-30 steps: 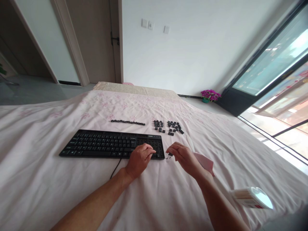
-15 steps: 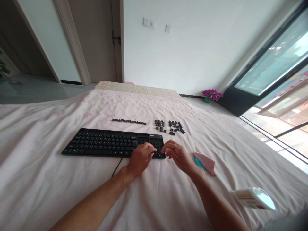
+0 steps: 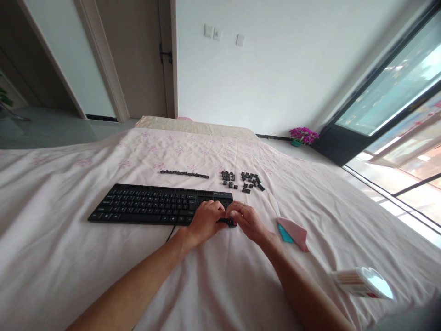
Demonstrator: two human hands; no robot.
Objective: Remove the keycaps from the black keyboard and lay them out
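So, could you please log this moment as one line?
left hand: over keyboard, right end | right hand: same end, beside left hand | keycap row: beyond keyboard | grip: unclear

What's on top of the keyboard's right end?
The left hand and right hand, close together, cover much of the right end of the keyboard. Some of the number pad shows; what lies beneath the hands is hidden.
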